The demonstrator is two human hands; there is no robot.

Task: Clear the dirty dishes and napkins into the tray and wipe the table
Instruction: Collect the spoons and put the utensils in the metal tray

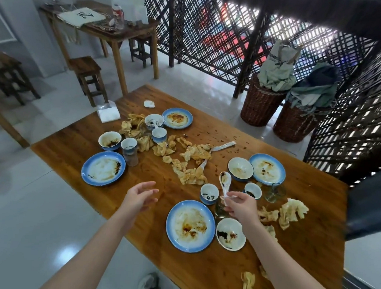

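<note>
My right hand [240, 206] pinches the handle of a dirty white spoon [224, 181], lifted above the wooden table [197, 279]. My left hand [139, 197] hovers open over the table's near left edge, holding nothing. In front of me lie a blue-rimmed dirty plate [190, 225] and a stained white bowl [230, 234]. A small cup [209, 193] and a sauce dish [252, 190] stand by the spoon. More dirty plates sit at the left [103, 168], right [267, 169] and far side [177, 118]. Crumpled stained napkins [193, 153] are strewn across the middle. No tray is in view.
Bowls [109, 140] [240, 168], cups [159, 134] and glasses [130, 155] [275, 192] stand among the napkins. A napkin holder [108, 112] sits at the far left corner. Two wicker baskets [260, 105] of cloth stand beyond the table. A stool [86, 74] and a side table [98, 30] are behind.
</note>
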